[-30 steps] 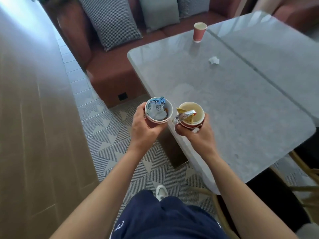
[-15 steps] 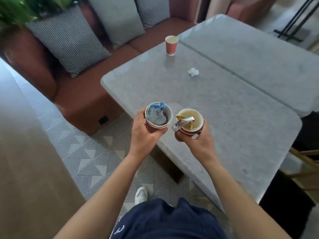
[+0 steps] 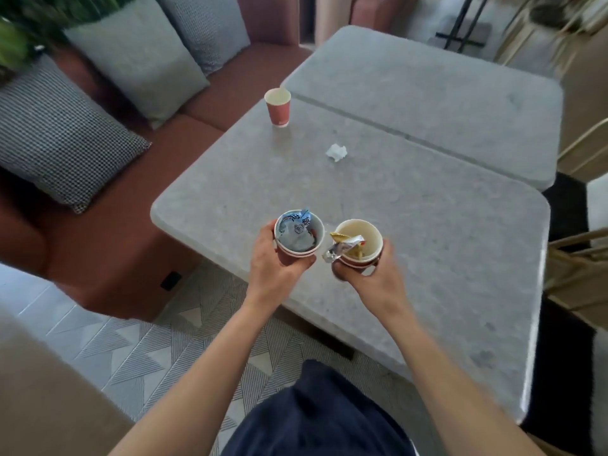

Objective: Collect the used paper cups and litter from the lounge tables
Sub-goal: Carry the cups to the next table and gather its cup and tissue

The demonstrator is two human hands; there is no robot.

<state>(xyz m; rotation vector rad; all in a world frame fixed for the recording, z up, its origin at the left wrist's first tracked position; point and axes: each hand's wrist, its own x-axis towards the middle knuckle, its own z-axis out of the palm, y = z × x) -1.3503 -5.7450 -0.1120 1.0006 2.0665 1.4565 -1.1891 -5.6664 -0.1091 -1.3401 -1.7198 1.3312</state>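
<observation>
Left hand (image 3: 279, 269) grips one cup (image 3: 298, 236), right hand (image 3: 373, 281) a second cup (image 3: 360, 240) — upright, keeping wrappers (image 3: 342, 249) inside. A third cup (image 3: 278, 108) and tissue (image 3: 336, 152) wait on the counter (image 3: 427, 241).

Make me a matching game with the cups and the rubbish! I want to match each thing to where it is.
Things:
1. cup with blue wrapper
2. cup with yellow wrapper
3. cup with no wrapper
4. crumpled tissue

Places:
A. lying loose on the table
B. held by the right hand
C. held by the left hand
D. standing upright at the table's edge by the sofa

Pairs: 1-C, 2-B, 3-D, 4-A.
</observation>
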